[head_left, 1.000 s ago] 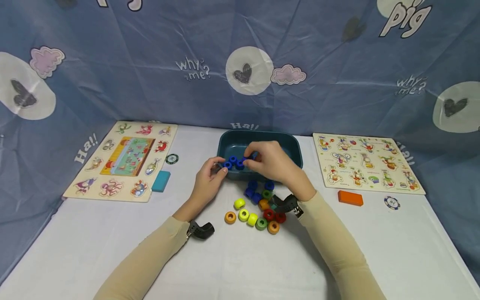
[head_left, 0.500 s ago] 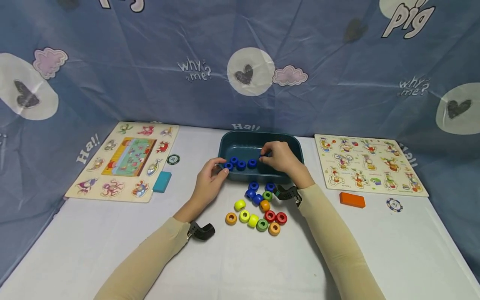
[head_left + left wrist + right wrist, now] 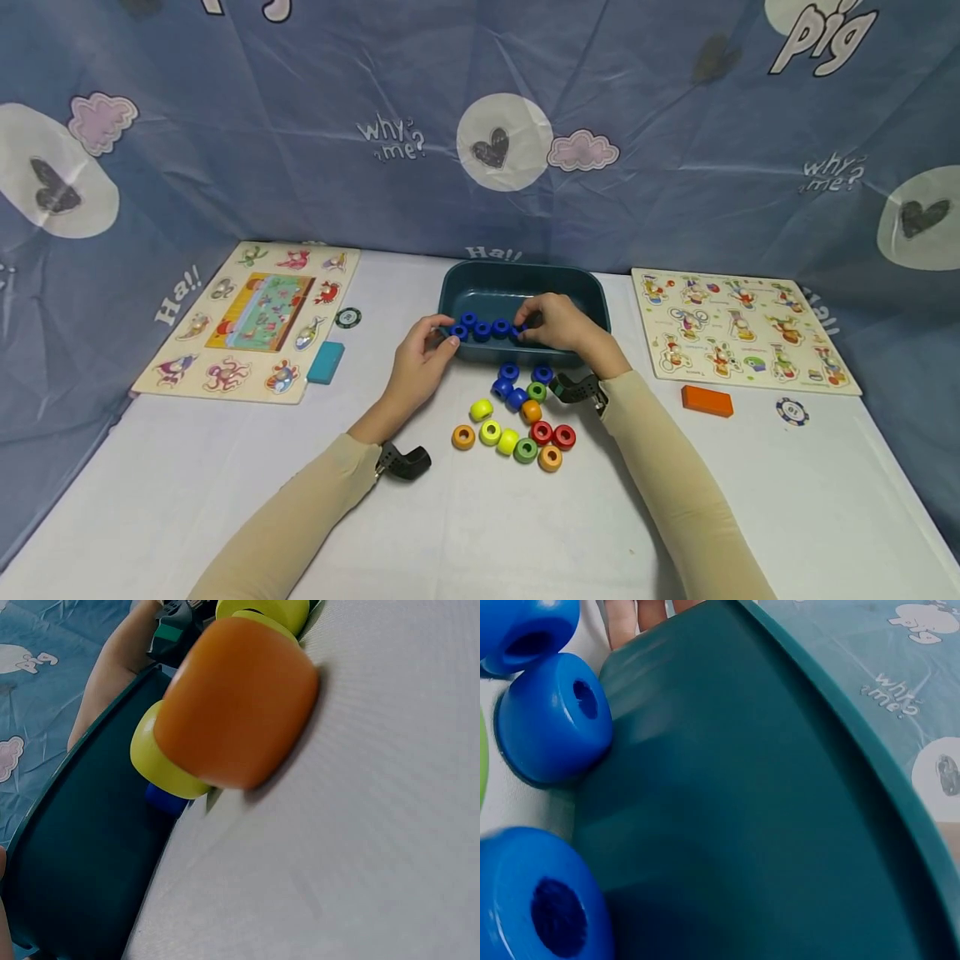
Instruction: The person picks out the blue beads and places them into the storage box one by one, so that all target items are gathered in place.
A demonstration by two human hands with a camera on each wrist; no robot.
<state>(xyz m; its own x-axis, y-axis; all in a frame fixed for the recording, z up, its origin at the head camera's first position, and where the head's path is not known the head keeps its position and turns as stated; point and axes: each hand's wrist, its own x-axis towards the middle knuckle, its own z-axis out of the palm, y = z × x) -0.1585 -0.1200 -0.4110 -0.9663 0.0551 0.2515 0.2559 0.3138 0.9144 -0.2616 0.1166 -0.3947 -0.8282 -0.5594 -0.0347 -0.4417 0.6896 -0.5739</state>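
Note:
A dark green tray (image 3: 525,275) stands near the back of the white table. My left hand (image 3: 418,357) grips its left front rim, thumb and fingertips beside the nearest blue bead. Several blue beads (image 3: 482,331) sit in the tray along its front side. At the right end of that row my right hand (image 3: 561,323) reaches inside and pinches a blue bead (image 3: 518,332), mostly covered by the fingers. In the right wrist view, the tray's outer wall (image 3: 727,780) hides that hand's fingertips.
In front of the tray lie loose blue beads (image 3: 508,372), yellow beads (image 3: 490,432), red beads (image 3: 564,437), green beads (image 3: 526,451) and orange beads (image 3: 463,437). Puzzle boards (image 3: 330,329) (image 3: 738,329) flank the tray, with a teal block (image 3: 326,362), orange block (image 3: 707,400) and chips (image 3: 348,317) nearby.
My right hand first moved right, away from a blue bead left in the row, then came back left and lower with another blue bead to the row's end. My left hand stays at the rim.

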